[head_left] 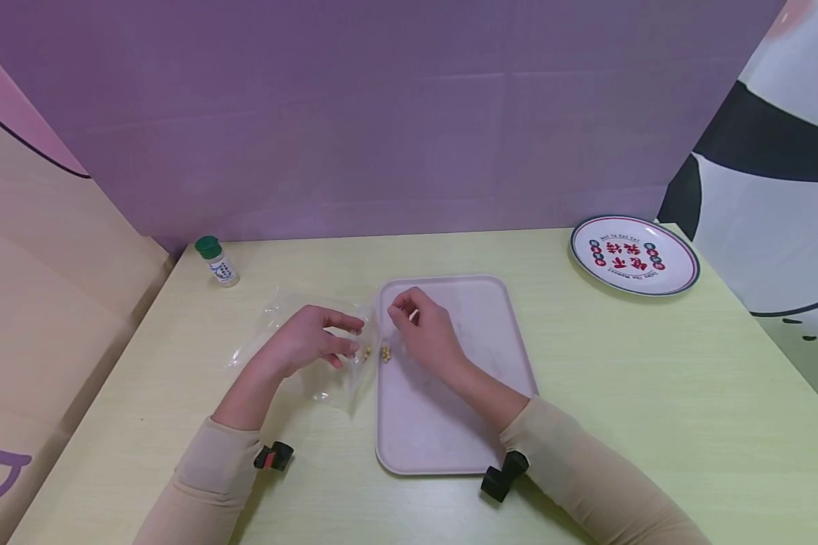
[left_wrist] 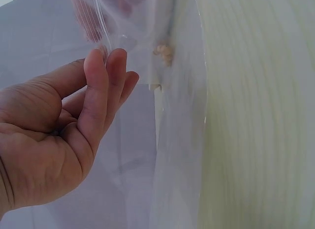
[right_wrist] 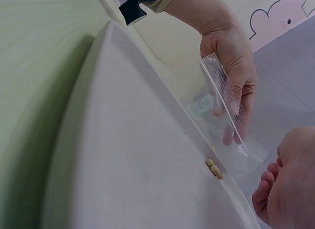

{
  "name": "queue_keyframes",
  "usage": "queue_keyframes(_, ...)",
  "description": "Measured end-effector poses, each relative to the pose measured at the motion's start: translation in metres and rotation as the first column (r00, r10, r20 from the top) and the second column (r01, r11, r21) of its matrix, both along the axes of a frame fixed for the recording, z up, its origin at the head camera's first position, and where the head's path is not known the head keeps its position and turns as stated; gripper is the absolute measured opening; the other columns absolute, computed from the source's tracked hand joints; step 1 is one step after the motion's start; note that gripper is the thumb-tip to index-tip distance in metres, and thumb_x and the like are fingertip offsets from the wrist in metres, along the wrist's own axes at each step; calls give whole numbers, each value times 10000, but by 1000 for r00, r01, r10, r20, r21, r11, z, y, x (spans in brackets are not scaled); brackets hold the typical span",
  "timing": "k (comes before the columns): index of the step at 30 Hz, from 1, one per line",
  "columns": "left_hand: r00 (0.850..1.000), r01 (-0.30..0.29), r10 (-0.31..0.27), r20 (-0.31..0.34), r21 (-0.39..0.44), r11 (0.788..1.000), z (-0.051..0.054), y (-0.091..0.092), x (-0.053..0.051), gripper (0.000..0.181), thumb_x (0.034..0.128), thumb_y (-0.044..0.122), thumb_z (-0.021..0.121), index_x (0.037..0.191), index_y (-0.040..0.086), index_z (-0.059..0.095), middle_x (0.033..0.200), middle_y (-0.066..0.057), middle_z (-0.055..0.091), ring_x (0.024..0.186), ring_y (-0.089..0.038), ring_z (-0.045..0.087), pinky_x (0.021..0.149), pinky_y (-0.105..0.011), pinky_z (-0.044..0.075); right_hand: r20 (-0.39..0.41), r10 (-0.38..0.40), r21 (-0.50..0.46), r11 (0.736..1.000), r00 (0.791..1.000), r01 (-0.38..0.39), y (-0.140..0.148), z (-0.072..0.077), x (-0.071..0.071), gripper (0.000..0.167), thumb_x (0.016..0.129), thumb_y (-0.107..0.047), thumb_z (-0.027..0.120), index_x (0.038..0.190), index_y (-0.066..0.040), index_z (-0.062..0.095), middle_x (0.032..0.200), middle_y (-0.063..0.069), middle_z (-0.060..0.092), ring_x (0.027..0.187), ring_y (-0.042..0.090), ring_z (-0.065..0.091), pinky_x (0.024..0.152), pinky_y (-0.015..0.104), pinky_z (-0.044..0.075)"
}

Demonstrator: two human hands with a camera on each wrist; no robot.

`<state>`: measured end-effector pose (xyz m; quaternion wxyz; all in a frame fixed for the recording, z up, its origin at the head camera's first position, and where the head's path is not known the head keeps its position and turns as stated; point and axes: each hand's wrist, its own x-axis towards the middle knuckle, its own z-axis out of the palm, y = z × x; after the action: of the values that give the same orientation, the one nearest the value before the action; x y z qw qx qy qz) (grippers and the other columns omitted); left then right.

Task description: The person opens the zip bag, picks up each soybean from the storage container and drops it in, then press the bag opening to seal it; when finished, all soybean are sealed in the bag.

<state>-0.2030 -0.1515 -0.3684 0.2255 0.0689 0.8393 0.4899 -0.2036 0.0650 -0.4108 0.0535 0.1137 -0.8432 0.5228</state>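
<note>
"Risking what?"

"Maybe scattering the small tan round pieces (head_left: pixel 385 353) inside the left rim of the lilac plastic tray (head_left: pixel 443 450), by dragging the clear zip bag (head_left: pixel 337 390) across."

"And gripping?"

"Spreading left hand (head_left: pixel 310 341), touching the bag left of the tray; curling right hand (head_left: pixel 431 333) above the tray, pinching what, impossible to tell."
</note>
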Motion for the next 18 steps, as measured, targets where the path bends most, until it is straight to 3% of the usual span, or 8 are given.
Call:
queue_keyframes(3,1000,-3,3,1,5,1000,0,0,0,421,894,43,758,1305,8,671,1309,-153,645,803,-253,712,720,-324,601,66,5,61,998,998,-9,1,0,0,38,980,-110,641,984,-97,677,839,25,605,726,188,530,639,278,454)
queue_keyframes(7,1000,-5,5,5,11,1000,1,-1,0,418,897,37,753,1305,1,668,1310,-160,642,800,-239,710,714,-320,601,146,76,198,975,986,-104,1,1,0,58,928,-70,672,951,-84,724,836,28,595,770,190,542,654,279,475)
queue_keyframes(11,1000,-4,4,2,9,1000,2,-1,0,418,901,33,747,1309,0,664,1317,-159,638,789,-216,707,713,-315,601,162,110,272,950,981,-152,1,0,-1,47,896,-64,720,923,-91,748,845,23,593,810,188,546,707,290,487)
queue_keyframes(18,1000,-5,5,5,10,1000,3,-1,2,423,898,30,748,1311,-1,663,1321,-158,636,798,-233,710,718,-315,599,163,129,319,931,978,-176,1,-2,-1,49,879,-67,749,918,-96,757,863,11,590,832,178,544,764,306,491)
